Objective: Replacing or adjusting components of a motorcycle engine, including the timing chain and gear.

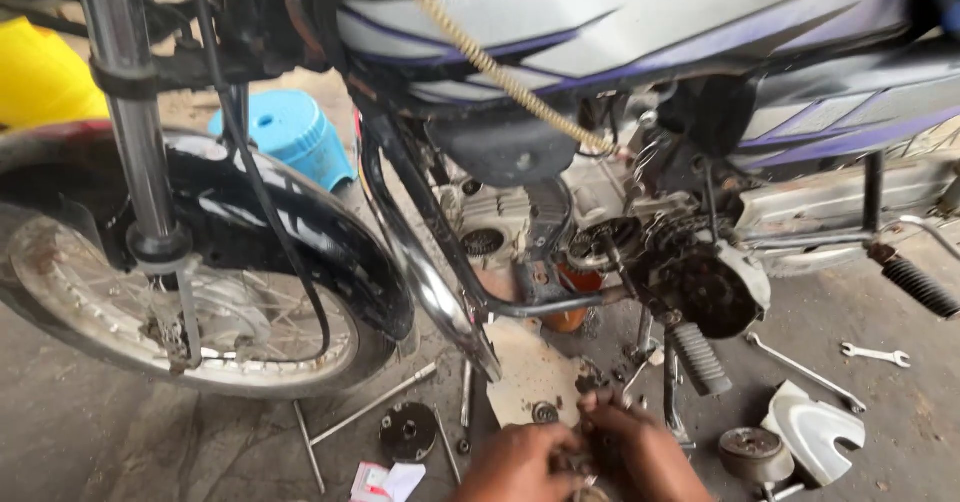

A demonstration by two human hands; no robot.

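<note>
Both hands, left hand point(520, 462) and right hand point(640, 447), clenched on small dark metal parts point(585, 467); black motorcycle engine point(690, 282) uncovered, loose silver spanners point(875, 354) on floor, reassembly outstanding

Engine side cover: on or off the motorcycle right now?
Off. The engine side is exposed, with gears and clutch parts showing, and a silver cover lies on the floor beside the kickstart lever.

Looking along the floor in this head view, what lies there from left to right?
Front wheel → long thin rods → dark round disc → small red-and-white packet → left hand → right hand → round metal drum → pale curved cover → small spanner.
</note>
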